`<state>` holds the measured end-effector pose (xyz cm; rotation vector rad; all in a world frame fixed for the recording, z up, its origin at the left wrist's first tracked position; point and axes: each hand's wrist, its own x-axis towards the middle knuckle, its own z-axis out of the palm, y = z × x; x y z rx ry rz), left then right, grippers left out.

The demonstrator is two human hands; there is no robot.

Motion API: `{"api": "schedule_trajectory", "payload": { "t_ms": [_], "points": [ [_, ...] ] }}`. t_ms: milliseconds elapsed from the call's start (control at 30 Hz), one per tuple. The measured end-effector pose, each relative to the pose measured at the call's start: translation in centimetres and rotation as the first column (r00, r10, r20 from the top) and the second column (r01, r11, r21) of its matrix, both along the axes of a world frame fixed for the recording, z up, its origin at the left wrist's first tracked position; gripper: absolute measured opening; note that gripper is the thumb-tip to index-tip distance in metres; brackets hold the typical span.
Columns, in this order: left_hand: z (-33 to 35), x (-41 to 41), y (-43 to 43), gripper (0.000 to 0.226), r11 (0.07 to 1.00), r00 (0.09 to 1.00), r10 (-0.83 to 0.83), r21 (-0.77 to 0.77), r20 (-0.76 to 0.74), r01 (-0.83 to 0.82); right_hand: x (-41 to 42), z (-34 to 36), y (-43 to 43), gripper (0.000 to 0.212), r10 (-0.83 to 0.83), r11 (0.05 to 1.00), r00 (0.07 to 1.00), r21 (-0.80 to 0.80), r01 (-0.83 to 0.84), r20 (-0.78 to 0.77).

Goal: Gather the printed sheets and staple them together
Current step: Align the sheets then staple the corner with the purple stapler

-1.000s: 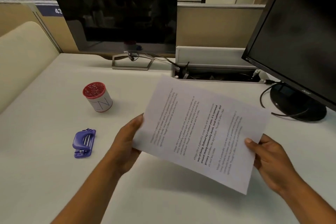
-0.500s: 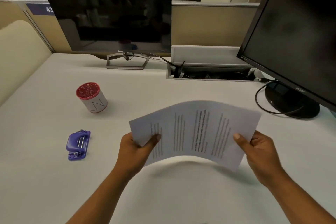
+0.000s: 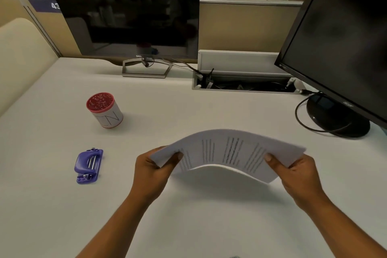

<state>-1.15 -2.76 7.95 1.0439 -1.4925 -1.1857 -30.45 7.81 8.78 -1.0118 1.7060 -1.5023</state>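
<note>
The left hand (image 3: 152, 172) pinches the left end of the printed sheets (image 3: 226, 151), thumb on top and fingers closed beneath. The right hand (image 3: 297, 174) pinches their right end the same way. The sheets arch upward in the middle, held above the white bench (image 3: 209, 226). Left of the sheets lies a purple stapler (image 3: 89, 165). Farther back on that side stands a red-topped cup (image 3: 104, 111). Beyond the sheets stand a Dell monitor (image 3: 129, 10) and an Acer monitor (image 3: 345, 37), both dark.

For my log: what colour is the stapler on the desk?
The stapler is purple; best seen in the head view.
</note>
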Motion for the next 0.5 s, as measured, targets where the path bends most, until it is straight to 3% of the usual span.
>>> {"api": "schedule_trajectory", "payload": {
  "t_ms": [133,367,500],
  "points": [
    [-0.7,-0.6,0.2,0.019,0.997,1.0,-0.015,0.076,-0.001,0.015,0.2,-1.4,-0.2,0.025,-0.027,0.998,1.0,0.059,0.026,0.005],
    [0.5,0.0,-0.1,0.026,0.996,0.999,-0.014,-0.088,0.034,0.017,-0.1,0.3,0.1,0.023,0.037,0.999,0.999,-0.024,-0.038,-0.026],
    [-0.2,-0.5,0.0,0.024,0.998,1.0,-0.03,0.051,0.007,0.029,0.3,-1.1,-0.1,0.023,0.026,0.997,1.0,0.078,-0.024,-0.018]
  ]
}}
